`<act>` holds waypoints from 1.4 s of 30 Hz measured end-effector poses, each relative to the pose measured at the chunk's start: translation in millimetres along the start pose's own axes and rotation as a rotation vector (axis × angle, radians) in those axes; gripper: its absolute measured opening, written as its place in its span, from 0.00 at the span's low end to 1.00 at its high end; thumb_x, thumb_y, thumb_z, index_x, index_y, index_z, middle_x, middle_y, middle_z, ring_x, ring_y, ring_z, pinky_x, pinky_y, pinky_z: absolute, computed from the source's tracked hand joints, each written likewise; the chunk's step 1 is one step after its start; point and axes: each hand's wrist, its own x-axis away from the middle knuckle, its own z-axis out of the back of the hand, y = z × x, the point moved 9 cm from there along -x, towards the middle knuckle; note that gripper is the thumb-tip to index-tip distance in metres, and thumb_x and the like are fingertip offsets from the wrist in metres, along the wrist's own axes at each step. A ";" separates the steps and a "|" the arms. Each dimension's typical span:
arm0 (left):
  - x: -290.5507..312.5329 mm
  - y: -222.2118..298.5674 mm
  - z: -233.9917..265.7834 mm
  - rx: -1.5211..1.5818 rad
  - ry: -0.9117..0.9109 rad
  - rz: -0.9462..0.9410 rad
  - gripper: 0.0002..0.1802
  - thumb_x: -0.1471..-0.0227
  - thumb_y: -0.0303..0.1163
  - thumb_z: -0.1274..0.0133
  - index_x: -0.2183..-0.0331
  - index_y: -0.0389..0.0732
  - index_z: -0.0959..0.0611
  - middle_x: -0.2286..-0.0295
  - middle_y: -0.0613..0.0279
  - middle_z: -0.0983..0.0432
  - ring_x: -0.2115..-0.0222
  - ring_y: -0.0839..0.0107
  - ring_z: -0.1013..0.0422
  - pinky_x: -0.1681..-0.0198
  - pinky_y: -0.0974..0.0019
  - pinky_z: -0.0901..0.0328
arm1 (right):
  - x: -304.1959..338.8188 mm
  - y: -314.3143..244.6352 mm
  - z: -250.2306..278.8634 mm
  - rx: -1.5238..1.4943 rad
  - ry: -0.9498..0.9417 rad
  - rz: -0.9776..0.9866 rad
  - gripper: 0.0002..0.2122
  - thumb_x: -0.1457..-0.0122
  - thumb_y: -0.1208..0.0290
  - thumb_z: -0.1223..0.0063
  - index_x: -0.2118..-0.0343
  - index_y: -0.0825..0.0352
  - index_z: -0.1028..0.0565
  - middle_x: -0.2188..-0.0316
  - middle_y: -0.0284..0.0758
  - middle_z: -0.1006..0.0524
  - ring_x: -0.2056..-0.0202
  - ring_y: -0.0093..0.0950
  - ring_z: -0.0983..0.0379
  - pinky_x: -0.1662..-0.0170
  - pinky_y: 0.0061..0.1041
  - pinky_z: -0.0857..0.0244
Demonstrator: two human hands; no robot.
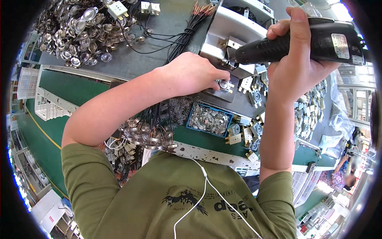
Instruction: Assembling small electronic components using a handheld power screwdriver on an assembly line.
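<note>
My right hand grips a black electric screwdriver, held nearly level. The thumb lies over the body and the tip points left, at the opening of a pale metal screw feeder. Just below the tip, my left hand is closed, its thumb and forefinger on a small round metal part with prongs. That part rests on a dark metal block. The fingers partly cover it, so I cannot make out its whole shape.
A large heap of shiny metal cups fills the left back. Black cables run beside the feeder. A blue tray of small metal pieces sits near the front. Pronged grey and white parts pile up at right; a person is farther off.
</note>
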 end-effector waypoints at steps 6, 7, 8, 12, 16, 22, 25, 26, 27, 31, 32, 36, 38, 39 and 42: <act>1.9 -0.1 -2.0 -0.007 0.011 -0.008 0.15 0.40 0.44 0.45 0.52 0.57 0.20 0.70 0.59 0.18 0.63 0.57 0.20 0.62 0.54 0.26 | 12.3 -12.0 -12.1 0.177 0.082 -0.031 0.17 0.40 0.81 0.39 0.54 0.72 0.35 0.77 0.39 0.23 0.81 0.26 0.26 0.76 0.25 0.30; 2.3 -0.7 -2.0 -0.004 0.023 -0.010 0.15 0.40 0.44 0.45 0.51 0.57 0.20 0.70 0.59 0.18 0.63 0.58 0.20 0.62 0.54 0.26 | 16.7 -15.2 -12.7 0.285 0.156 -0.079 0.14 0.38 0.79 0.39 0.54 0.71 0.32 0.74 0.36 0.23 0.80 0.22 0.27 0.76 0.21 0.33; 2.8 -0.7 -1.6 -0.002 0.035 -0.013 0.16 0.40 0.44 0.45 0.51 0.57 0.20 0.70 0.60 0.18 0.63 0.58 0.20 0.62 0.54 0.26 | 17.2 -15.6 -12.8 0.287 0.157 -0.080 0.14 0.38 0.79 0.39 0.54 0.71 0.32 0.74 0.36 0.23 0.80 0.22 0.27 0.76 0.21 0.33; 2.9 3.0 1.2 -0.022 0.042 -0.034 0.15 0.41 0.44 0.45 0.51 0.58 0.19 0.71 0.60 0.18 0.64 0.58 0.20 0.62 0.54 0.26 | 10.8 -8.9 -15.1 0.311 0.113 -0.150 0.17 0.39 0.81 0.39 0.52 0.69 0.35 0.71 0.36 0.22 0.79 0.21 0.27 0.77 0.21 0.33; 3.2 -0.8 -1.2 -0.003 0.021 0.002 0.17 0.41 0.45 0.44 0.50 0.60 0.18 0.71 0.60 0.18 0.66 0.59 0.19 0.63 0.55 0.26 | 9.4 -2.4 -16.3 0.247 0.077 -0.177 0.13 0.38 0.81 0.39 0.54 0.71 0.32 0.74 0.35 0.23 0.81 0.21 0.27 0.77 0.21 0.33; 6.4 1.7 -0.2 -0.046 0.072 -0.018 0.18 0.42 0.46 0.44 0.50 0.61 0.16 0.70 0.60 0.16 0.66 0.59 0.19 0.64 0.58 0.26 | 13.2 -17.8 14.0 0.006 -0.081 -0.073 0.06 0.38 0.80 0.41 0.64 0.80 0.24 0.81 0.40 0.23 0.82 0.28 0.25 0.75 0.26 0.28; 3.5 -2.6 4.7 -0.014 0.106 -0.034 0.19 0.42 0.49 0.43 0.49 0.62 0.16 0.67 0.61 0.16 0.63 0.58 0.19 0.61 0.55 0.25 | 22.3 -16.2 15.7 -0.053 -0.061 -0.106 0.06 0.40 0.82 0.40 0.63 0.80 0.24 0.81 0.40 0.23 0.81 0.28 0.26 0.75 0.27 0.29; 2.7 -2.5 4.3 -0.025 0.088 -0.020 0.19 0.42 0.50 0.43 0.49 0.63 0.17 0.66 0.61 0.16 0.63 0.58 0.19 0.60 0.54 0.25 | 26.5 -15.2 17.0 -0.014 -0.060 -0.088 0.06 0.40 0.83 0.41 0.63 0.80 0.24 0.81 0.41 0.23 0.81 0.28 0.26 0.75 0.26 0.30; 2.6 -1.1 6.2 -0.020 0.083 -0.026 0.19 0.42 0.50 0.43 0.49 0.63 0.17 0.66 0.61 0.16 0.63 0.58 0.19 0.60 0.54 0.25 | 29.3 -8.8 16.7 0.079 -0.062 -0.111 0.07 0.40 0.82 0.43 0.62 0.81 0.24 0.80 0.42 0.24 0.79 0.30 0.26 0.73 0.28 0.30; 4.1 -3.7 1.8 -0.051 0.068 -0.003 0.20 0.41 0.51 0.45 0.48 0.65 0.18 0.68 0.60 0.18 0.65 0.57 0.20 0.62 0.53 0.27 | 43.1 -7.9 15.9 0.278 -0.007 -0.289 0.09 0.38 0.79 0.40 0.58 0.72 0.28 0.77 0.34 0.24 0.82 0.21 0.28 0.78 0.20 0.34; 5.3 -1.7 3.9 -0.070 0.113 -0.032 0.19 0.40 0.51 0.46 0.48 0.65 0.18 0.72 0.59 0.19 0.68 0.56 0.21 0.65 0.52 0.28 | 44.0 -8.2 15.6 0.278 0.004 -0.287 0.09 0.38 0.79 0.40 0.58 0.72 0.28 0.77 0.34 0.24 0.82 0.21 0.28 0.78 0.20 0.34; 3.7 1.2 5.0 -0.075 0.097 -0.033 0.19 0.40 0.51 0.46 0.47 0.65 0.19 0.72 0.59 0.20 0.68 0.56 0.21 0.66 0.52 0.28 | 44.9 -7.7 17.2 0.286 0.043 -0.268 0.07 0.38 0.78 0.40 0.60 0.72 0.26 0.76 0.35 0.23 0.82 0.21 0.28 0.78 0.19 0.35; 2.4 -2.3 0.7 -0.046 0.001 0.043 0.20 0.42 0.52 0.44 0.48 0.66 0.18 0.65 0.62 0.16 0.62 0.59 0.19 0.59 0.54 0.25 | 46.3 -5.5 18.0 0.288 0.052 -0.267 0.07 0.38 0.78 0.40 0.60 0.73 0.26 0.76 0.35 0.23 0.82 0.21 0.28 0.78 0.19 0.35; 2.8 -3.0 -0.6 -0.044 0.001 0.044 0.20 0.42 0.52 0.44 0.48 0.66 0.18 0.65 0.62 0.16 0.62 0.59 0.19 0.59 0.54 0.25 | 46.3 -4.7 17.8 0.294 0.050 -0.261 0.07 0.38 0.79 0.40 0.61 0.73 0.26 0.76 0.35 0.23 0.82 0.21 0.28 0.78 0.19 0.35; 3.4 -2.5 -0.2 -0.040 0.061 0.012 0.19 0.42 0.51 0.43 0.49 0.65 0.17 0.66 0.61 0.16 0.62 0.58 0.19 0.59 0.54 0.25 | 48.4 -1.5 19.2 0.316 0.041 -0.252 0.06 0.38 0.79 0.41 0.61 0.73 0.26 0.76 0.34 0.24 0.81 0.21 0.28 0.78 0.19 0.35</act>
